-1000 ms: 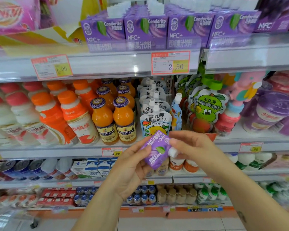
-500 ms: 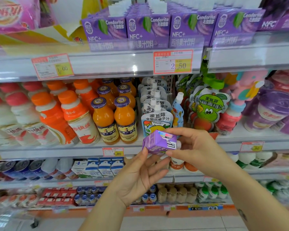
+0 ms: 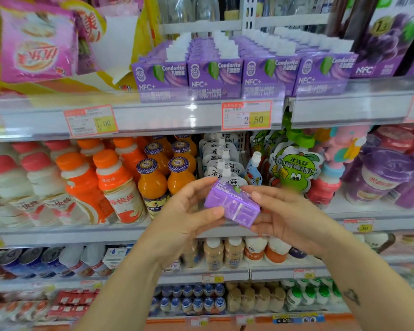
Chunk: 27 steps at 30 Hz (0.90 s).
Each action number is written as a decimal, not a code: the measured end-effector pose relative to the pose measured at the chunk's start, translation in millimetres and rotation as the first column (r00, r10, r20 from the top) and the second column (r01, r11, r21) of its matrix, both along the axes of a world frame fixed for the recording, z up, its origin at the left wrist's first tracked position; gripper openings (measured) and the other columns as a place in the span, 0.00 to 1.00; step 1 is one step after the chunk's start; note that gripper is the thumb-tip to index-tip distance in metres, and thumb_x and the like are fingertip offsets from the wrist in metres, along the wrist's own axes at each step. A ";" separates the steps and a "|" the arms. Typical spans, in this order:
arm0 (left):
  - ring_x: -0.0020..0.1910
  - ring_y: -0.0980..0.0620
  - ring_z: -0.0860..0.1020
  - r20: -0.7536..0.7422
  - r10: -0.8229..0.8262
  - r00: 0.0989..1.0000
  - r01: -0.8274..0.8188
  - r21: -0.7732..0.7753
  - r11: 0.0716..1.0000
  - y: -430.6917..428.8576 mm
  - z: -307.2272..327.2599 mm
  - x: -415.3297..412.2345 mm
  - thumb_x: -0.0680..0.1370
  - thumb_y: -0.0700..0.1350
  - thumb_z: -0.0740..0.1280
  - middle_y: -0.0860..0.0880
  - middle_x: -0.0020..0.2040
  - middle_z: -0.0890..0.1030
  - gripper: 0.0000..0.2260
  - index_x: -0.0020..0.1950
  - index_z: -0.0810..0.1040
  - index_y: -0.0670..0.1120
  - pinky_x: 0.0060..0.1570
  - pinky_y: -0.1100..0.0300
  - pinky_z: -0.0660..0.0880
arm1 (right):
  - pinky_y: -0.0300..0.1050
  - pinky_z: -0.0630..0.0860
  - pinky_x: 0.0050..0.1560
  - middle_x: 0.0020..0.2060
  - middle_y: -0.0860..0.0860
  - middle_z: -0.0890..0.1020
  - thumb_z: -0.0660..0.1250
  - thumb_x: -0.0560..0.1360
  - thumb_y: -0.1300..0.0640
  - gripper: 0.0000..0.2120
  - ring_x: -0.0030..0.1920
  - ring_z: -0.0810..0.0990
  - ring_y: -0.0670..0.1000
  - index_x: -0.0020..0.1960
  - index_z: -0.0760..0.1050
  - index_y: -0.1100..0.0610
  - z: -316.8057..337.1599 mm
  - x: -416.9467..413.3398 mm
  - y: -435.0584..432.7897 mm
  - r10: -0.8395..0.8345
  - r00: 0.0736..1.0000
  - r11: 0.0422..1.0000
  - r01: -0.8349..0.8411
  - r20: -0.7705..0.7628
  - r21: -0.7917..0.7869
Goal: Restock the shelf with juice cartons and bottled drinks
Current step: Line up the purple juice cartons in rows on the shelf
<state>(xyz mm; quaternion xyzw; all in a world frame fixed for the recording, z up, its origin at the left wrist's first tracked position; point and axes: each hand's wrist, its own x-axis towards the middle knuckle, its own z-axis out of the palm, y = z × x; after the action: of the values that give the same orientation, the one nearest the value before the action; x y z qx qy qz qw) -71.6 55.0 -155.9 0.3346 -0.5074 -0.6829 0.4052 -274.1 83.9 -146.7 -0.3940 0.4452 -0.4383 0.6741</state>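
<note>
One small purple juice carton (image 3: 232,206) is in hand, held well clear of any shelf in front of the middle tier. It lies on its side, tilted. Left hand (image 3: 184,211) grips its left end, thumb on the near face and fingers curled over the far side. Right hand (image 3: 289,218) grips the right end, thumb on top and fingers beneath. Its likely home is the upper shelf (image 3: 153,115), above the 2.50 price tag (image 3: 246,115). There, four rows of matching purple cartons (image 3: 213,75) stand upright, faces flush behind the clear lip and running deep toward the back. Those rows look close to full, and I cannot tell where a gap is left. Judgement: carton stocking is well advanced, and this one has yet to be turned upright, lifted and slotted in. On the middle tier, the orange juice bottles (image 3: 153,185) and white spouted pouches (image 3: 225,163) sit in orderly rows, so the bottled side appears largely done there. The lower shelves are too blurred to judge. No stock crate or box is in view, so how much is left to put out cannot be told.
</note>
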 end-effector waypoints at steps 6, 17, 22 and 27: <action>0.45 0.52 0.83 -0.078 -0.110 0.991 0.096 -0.161 0.982 -16.5 60.0 14.4 0.56 0.49 0.83 0.48 0.52 0.84 0.32 0.57 0.78 0.47 0.39 0.61 0.80 | 0.41 0.81 0.43 0.50 0.52 0.85 0.70 0.66 0.57 0.21 0.45 0.84 0.52 0.59 0.77 0.53 59.6 2.2 2.1 -0.067 0.976 0.948 -0.002 -0.206 -0.317; 0.48 0.64 0.79 0.113 0.244 0.963 -0.094 -0.708 0.700 -38.7 151.9 9.9 0.67 0.49 0.74 0.52 0.54 0.79 0.17 0.52 0.78 0.65 0.50 0.68 0.74 | 0.39 0.78 0.53 0.51 0.42 0.83 0.73 0.66 0.46 0.18 0.45 0.81 0.35 0.54 0.75 0.37 186.1 8.9 -19.3 -0.402 0.632 0.694 -0.261 -0.662 -0.671; 0.49 0.65 0.79 0.137 0.377 0.916 -0.083 -0.854 0.513 -62.1 185.9 6.4 0.74 0.42 0.71 0.58 0.53 0.79 0.19 0.58 0.74 0.62 0.50 0.72 0.73 | 0.34 0.76 0.46 0.46 0.39 0.82 0.74 0.69 0.51 0.13 0.43 0.82 0.38 0.53 0.80 0.44 231.7 8.4 -46.6 -0.518 0.469 0.631 -0.356 -0.716 -0.689; 0.54 0.64 0.76 0.185 0.677 0.712 0.001 -0.965 0.262 -112.8 207.9 21.6 0.78 0.45 0.67 0.57 0.57 0.79 0.16 0.65 0.75 0.53 0.56 0.73 0.68 | 0.38 0.76 0.47 0.53 0.44 0.80 0.74 0.71 0.52 0.14 0.41 0.82 0.44 0.55 0.79 0.49 253.8 7.4 -101.9 -0.662 0.329 0.580 -0.344 -0.673 -0.739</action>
<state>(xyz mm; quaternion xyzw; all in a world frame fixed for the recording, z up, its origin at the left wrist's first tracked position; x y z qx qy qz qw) -50.0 -57.8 51.9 0.3408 -0.8022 -0.0226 0.4897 -266.7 -18.0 107.1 -0.7652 0.5388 -0.3520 -0.0173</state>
